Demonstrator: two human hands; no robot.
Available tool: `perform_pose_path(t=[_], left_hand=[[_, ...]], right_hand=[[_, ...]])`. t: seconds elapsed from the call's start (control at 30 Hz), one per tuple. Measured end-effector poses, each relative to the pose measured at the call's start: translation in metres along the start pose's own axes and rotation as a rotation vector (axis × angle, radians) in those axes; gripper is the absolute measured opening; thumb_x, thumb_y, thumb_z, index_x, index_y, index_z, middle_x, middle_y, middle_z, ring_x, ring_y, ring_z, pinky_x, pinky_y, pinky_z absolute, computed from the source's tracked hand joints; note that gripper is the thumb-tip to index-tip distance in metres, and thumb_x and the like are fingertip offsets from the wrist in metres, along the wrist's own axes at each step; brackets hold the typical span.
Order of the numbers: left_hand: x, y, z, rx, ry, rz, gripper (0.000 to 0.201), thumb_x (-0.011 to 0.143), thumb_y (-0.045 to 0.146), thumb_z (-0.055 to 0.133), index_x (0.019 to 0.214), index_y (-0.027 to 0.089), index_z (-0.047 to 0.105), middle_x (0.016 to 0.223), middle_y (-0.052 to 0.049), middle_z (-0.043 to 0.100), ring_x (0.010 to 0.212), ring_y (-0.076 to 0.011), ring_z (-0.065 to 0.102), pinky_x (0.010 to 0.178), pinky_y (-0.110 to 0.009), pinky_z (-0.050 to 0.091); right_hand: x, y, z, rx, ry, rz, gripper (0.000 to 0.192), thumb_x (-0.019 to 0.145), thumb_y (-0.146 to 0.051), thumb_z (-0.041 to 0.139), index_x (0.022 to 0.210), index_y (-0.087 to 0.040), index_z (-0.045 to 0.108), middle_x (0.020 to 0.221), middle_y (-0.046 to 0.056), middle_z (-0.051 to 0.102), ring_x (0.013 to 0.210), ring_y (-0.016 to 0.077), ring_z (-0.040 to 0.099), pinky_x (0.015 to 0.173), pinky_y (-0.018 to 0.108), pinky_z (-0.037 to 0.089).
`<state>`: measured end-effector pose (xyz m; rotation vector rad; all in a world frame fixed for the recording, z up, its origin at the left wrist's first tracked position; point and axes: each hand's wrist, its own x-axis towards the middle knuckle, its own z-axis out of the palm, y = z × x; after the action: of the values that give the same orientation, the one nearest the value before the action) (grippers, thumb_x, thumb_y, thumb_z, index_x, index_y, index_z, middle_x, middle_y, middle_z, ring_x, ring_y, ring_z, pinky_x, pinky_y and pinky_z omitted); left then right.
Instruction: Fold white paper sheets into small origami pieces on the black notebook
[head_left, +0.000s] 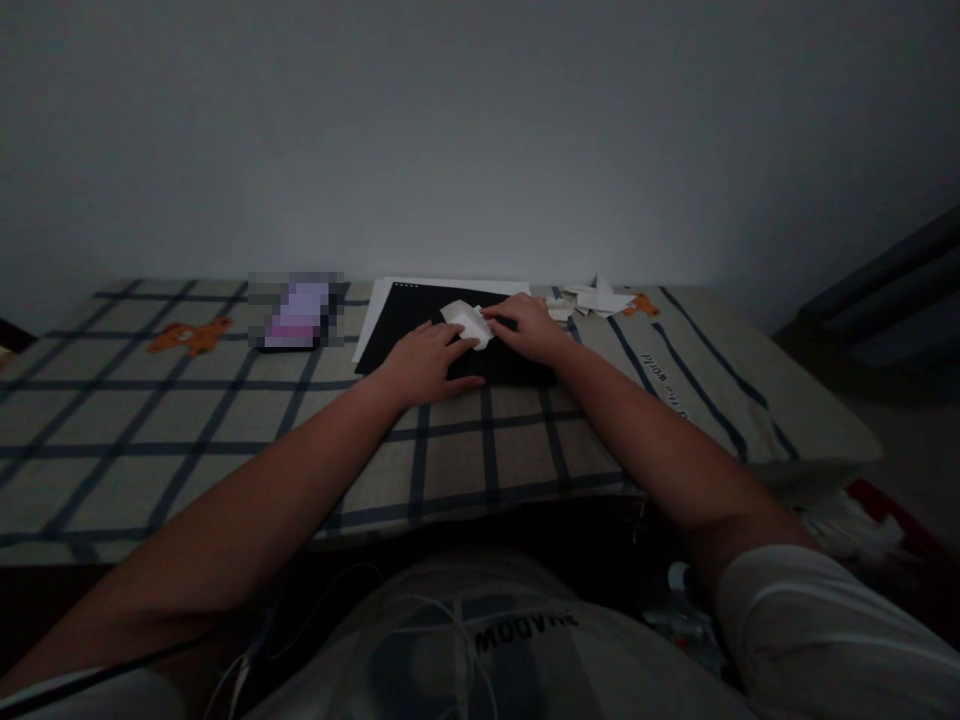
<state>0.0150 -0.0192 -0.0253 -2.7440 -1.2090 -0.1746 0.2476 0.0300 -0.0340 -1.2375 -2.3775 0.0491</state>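
Here, a small white folded paper piece [468,323] lies on a flat black rectangular board [420,345], near the board's centre. Both hands meet on it. Left hand [424,362], at 7 o'clock of the paper, lies flat with fingers extended, pinning its near edge. Right hand [531,327], at 3 o'clock, pinches the paper's right corner between thumb and fingertips.

Step in hand, by my reading: pressing or setting a fold. The next move likely calls for firm pinning with the left while the right runs the crease squarely.

A white sheet [450,287] shows under the board at its 12 o'clock edge. Loose white paper scraps [592,299] sit at 2 o'clock, apart from the board. A blurred purple object [298,310] lies at 9 o'clock. All rest on a beige cloth with dark blue checks [187,430].
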Motion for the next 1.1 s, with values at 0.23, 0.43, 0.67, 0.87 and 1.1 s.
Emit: perform_pose_path(t=[0.23,0.43,0.67,0.87,1.1], left_hand=[[0.0,0.0,0.001,0.002,-0.028,-0.014,0.074,0.093,0.07,0.05,0.15,0.022,0.052,0.156,-0.015,0.048,0.142,-0.0338,0.046,0.119,-0.05,0.032],[0.0,-0.004,0.001,-0.036,-0.016,0.037,0.071,0.093,0.067,0.053,0.148,0.022,0.053,0.156,-0.014,0.048,0.142,-0.0336,0.046,0.121,-0.052,0.03],[0.001,-0.014,-0.003,-0.219,-0.085,0.174,0.057,0.097,0.053,0.054,0.144,0.021,0.055,0.16,-0.011,0.046,0.151,-0.0283,0.037,0.125,-0.054,0.024],[0.003,-0.023,0.0,-0.346,-0.035,0.211,0.044,0.098,0.039,0.054,0.139,0.024,0.062,0.152,-0.006,0.057,0.149,-0.024,0.041,0.122,-0.045,0.033],[0.003,-0.027,0.001,-0.293,0.086,0.151,0.04,0.095,0.041,0.058,0.128,0.022,0.072,0.134,-0.009,0.069,0.129,-0.0252,0.059,0.112,-0.043,0.045]], right_hand=[[0.0,-0.001,0.003,-0.003,-0.086,-0.065,0.04,0.103,-0.036,0.045,0.132,-0.026,0.071,0.126,0.01,0.072,0.118,0.0296,0.051,0.099,0.047,0.03],[-0.001,0.001,0.005,-0.028,-0.131,-0.096,0.045,0.104,-0.038,0.042,0.141,-0.026,0.063,0.137,0.011,0.066,0.122,0.0305,0.048,0.098,0.047,0.03],[-0.006,-0.003,-0.004,-0.105,-0.191,-0.093,0.056,0.101,-0.043,0.045,0.154,-0.025,0.049,0.146,0.015,0.058,0.129,0.0353,0.044,0.1,0.05,0.031],[-0.006,-0.009,-0.012,-0.102,-0.257,-0.127,0.06,0.1,-0.042,0.046,0.158,-0.025,0.042,0.153,0.014,0.053,0.134,0.0364,0.041,0.104,0.052,0.03],[-0.007,-0.009,-0.008,-0.085,-0.286,-0.122,0.065,0.099,-0.045,0.049,0.16,-0.024,0.038,0.157,0.014,0.048,0.137,0.0368,0.038,0.107,0.052,0.028]])
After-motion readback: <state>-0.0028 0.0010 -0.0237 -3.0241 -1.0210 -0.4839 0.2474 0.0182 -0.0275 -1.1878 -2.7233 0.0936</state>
